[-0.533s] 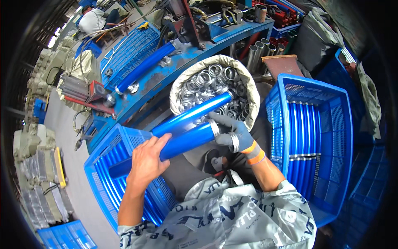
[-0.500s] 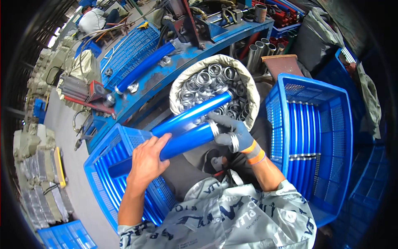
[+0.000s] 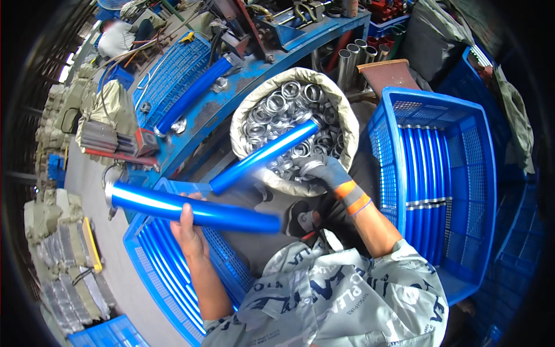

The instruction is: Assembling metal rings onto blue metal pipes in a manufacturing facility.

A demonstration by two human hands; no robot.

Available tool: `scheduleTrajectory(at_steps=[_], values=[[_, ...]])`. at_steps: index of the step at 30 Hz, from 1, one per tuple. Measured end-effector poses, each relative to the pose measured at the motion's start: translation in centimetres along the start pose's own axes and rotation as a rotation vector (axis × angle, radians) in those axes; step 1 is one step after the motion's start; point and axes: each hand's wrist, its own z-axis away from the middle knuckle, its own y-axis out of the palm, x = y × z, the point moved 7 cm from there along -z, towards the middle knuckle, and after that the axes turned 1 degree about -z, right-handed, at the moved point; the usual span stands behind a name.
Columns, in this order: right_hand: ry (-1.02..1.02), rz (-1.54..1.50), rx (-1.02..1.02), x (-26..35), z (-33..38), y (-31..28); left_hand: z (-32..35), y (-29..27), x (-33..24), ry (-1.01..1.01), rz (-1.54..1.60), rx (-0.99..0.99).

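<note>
My bare left hand [image 3: 191, 234] is wrapped round a shiny blue metal tube [image 3: 156, 205], held slantwise over the left crate. A silvery ring [image 3: 110, 194] sits on the tube's left end; its right end is blurred by motion. At the near rim of a cloth sack [image 3: 236, 124] is my gloved right hand [image 3: 330, 174], its fingers closed on a metal ring [image 3: 312, 166]. Loose metal rings [image 3: 277, 104] fill the sack. A second blue tube [image 3: 266, 155] lies across the sack's opening, its far end over the rings.
Blue tubes lie in the left crate [image 3: 211, 246] and in the right crate [image 3: 471, 191]. Beyond the sack runs a blue workbench [image 3: 243, 87] bearing another blue tube [image 3: 193, 95]. Bare metal tubes [image 3: 355, 55] stand behind the sack. Another person [image 3: 117, 39] is far left.
My left hand has swung the tube leftward, so its ringed end now points left. My right hand has left that end and moved to the sack's near rim. The view has shifted slightly.
</note>
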Motion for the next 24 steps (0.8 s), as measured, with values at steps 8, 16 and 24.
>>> scheduleTrajectory(at_steps=[8, 16, 24], values=[[0.18, -0.075, -0.065, 0.2, 0.7, 1.4, 3.1, 1.0, 5.0, -0.189, 0.548, -0.094], [0.062, -0.298, 0.243, 4.2, 4.1, 6.3, 4.2, 2.9, 4.4, -0.129, 0.544, -0.147], [-0.294, 0.024, 0.23, 5.7, 5.0, 7.1, 3.7, 2.1, 3.9, -0.093, 0.593, -0.086]])
